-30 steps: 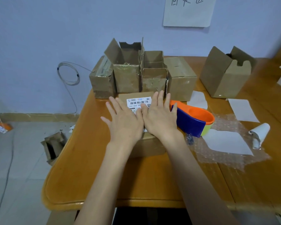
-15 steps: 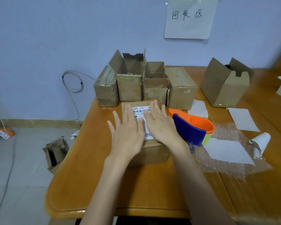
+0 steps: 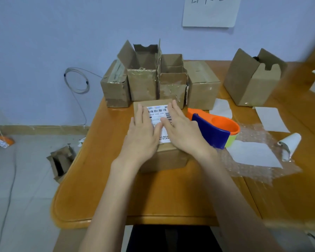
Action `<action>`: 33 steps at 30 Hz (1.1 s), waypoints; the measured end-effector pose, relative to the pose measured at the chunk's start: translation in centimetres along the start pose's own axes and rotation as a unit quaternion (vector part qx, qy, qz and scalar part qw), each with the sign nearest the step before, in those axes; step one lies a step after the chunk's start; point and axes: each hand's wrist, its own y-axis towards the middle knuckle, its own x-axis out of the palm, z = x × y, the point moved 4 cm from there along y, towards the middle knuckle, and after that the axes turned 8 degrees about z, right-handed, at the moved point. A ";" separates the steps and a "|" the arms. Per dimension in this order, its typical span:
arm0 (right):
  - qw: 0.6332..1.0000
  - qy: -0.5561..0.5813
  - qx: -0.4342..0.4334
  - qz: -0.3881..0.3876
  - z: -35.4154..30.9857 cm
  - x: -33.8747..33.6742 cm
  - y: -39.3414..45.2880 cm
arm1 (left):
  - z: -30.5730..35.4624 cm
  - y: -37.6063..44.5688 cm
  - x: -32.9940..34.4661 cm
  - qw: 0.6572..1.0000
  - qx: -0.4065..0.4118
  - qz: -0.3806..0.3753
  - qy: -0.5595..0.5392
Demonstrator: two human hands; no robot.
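A small closed cardboard box [image 3: 165,159] sits mid-table with a white shipping label [image 3: 157,112] stuck on its top. My left hand [image 3: 144,135] lies flat on the left part of the label, fingers straight. Beside it, my right hand [image 3: 184,130] lies flat on the label's right part, fingers straight and angled left. Both palms press down on the box top. The label's middle and lower part is mostly hidden under the hands.
An orange and blue tape dispenser [image 3: 214,129] lies right of the box. Several worn cardboard boxes [image 3: 142,84] line the table's back, another open box [image 3: 253,79] at far right. Bubble wrap [image 3: 256,171], paper sheets [image 3: 253,153] and a roll [image 3: 287,144] lie right.
Both hands slid back toward me along the label, uncovering more of its barcode end. The view shifted slightly.
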 end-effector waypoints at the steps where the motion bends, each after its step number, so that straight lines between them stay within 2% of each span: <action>1: 1.000 0.007 -0.002 -0.004 0.1 -0.1 0.1 | 0.0 0.0 -0.3 1.000 0.010 -0.006 -0.020; 4: 0.993 0.113 0.020 -0.042 1.3 -0.4 -0.3 | -0.9 -0.7 -1.3 0.985 0.016 -0.066 -0.157; 6: 0.967 0.238 0.070 -0.056 2.6 -0.8 -1.1 | -1.7 -2.1 -2.2 0.953 -0.059 -0.085 -0.284; 8: 0.939 0.316 0.138 -0.009 3.5 -1.2 -2.1 | -2.0 -3.5 -2.5 0.921 -0.146 -0.052 -0.356; 9: 0.931 0.322 0.171 0.008 3.6 -1.3 -2.7 | -1.9 -3.9 -2.1 0.903 -0.185 -0.031 -0.386; 11: 0.941 0.276 0.194 0.006 3.4 -0.9 -3.4 | -1.9 -4.3 -0.4 0.866 -0.240 0.003 -0.439; 16: 0.956 0.227 0.183 0.020 2.0 -0.1 -4.3 | -1.8 -5.0 1.8 0.821 -0.261 0.107 -0.497; 23: 0.961 0.206 0.184 0.020 1.8 -0.1 -4.8 | -0.8 -5.6 1.0 0.801 -0.252 0.148 -0.523; 28: 0.954 0.241 0.170 0.054 1.1 -2.2 -4.7 | 0.9 -5.2 -1.4 0.815 -0.205 0.167 -0.515; 33: 0.944 0.253 0.172 0.127 2.0 -7.2 -4.0 | 5.3 -3.3 -2.8 0.828 -0.159 0.174 -0.510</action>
